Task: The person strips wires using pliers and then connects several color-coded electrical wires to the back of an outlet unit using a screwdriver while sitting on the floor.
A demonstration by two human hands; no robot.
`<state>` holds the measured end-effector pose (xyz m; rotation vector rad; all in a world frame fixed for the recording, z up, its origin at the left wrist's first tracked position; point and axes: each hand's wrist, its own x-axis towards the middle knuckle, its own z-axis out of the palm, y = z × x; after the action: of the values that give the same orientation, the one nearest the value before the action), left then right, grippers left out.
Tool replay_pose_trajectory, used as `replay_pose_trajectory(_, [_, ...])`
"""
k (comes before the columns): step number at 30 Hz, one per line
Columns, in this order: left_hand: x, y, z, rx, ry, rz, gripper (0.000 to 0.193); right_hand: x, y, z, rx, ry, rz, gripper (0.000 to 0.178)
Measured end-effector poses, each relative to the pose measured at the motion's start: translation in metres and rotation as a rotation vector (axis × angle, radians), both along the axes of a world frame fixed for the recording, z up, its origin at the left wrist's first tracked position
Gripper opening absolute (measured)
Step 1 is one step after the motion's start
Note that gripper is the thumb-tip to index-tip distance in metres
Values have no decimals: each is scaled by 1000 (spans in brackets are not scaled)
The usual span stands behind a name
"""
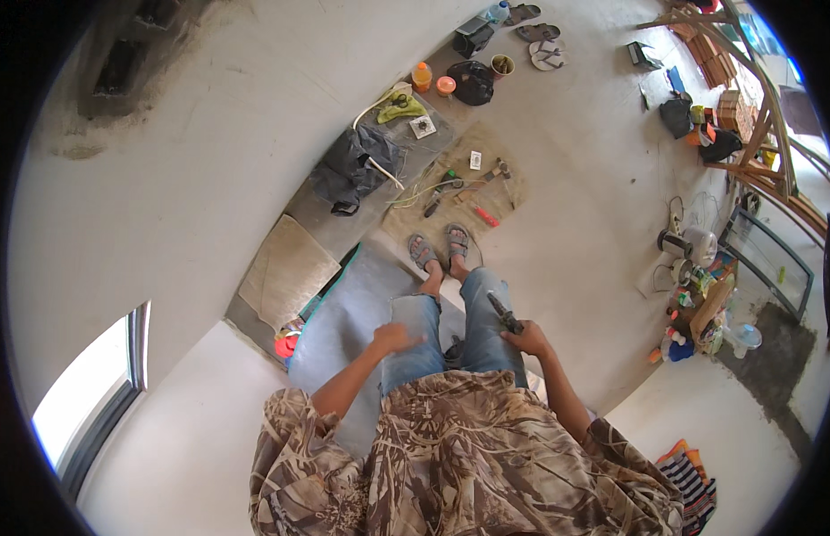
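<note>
My right hand [527, 339] is closed around one end of a slim dark hand tool [501, 310] above my right thigh; its exact kind is hard to make out. Over my left thigh, my left hand [396, 338] is blurred at the fingers, and nothing shows clearly in it. Beyond my sandalled feet lies a brown sheet [513, 192] on the floor. On it are a hammer [501, 168], a green-and-black hand tool [444, 188], a red-handled tool [486, 217], a small white plate [475, 160] and thin pale wire.
Along the left wall runs a grey ledge [435, 143] with a black bag [361, 161], green cloth [402, 108] and white fitting [422, 126]. Bottles, a bucket [502, 65] and sandals stand farther off. At right are a framed glass pane [767, 259], wooden scaffolding [761, 134] and clutter.
</note>
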<state>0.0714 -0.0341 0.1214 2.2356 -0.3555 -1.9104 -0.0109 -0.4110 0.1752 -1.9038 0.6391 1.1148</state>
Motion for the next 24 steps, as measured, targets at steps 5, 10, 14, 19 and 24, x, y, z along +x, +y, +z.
replay_pose_trajectory(5, [-8,19,22,-221,113,37,60,24,6,60,193,170,-242,31])
replay_pose_trajectory(10, [-15,18,56,-413,308,38,55,-1,3,62,356,93,1,29])
replay_pose_trajectory(14, [-13,12,19,-491,230,-97,51,3,17,25,366,-20,148,33])
replay_pose_trajectory(19, [23,-25,-5,-263,515,-256,54,68,26,12,301,285,390,45])
replay_pose_trajectory(24, [86,-23,-62,-12,940,-18,54,100,-8,-76,463,340,113,48])
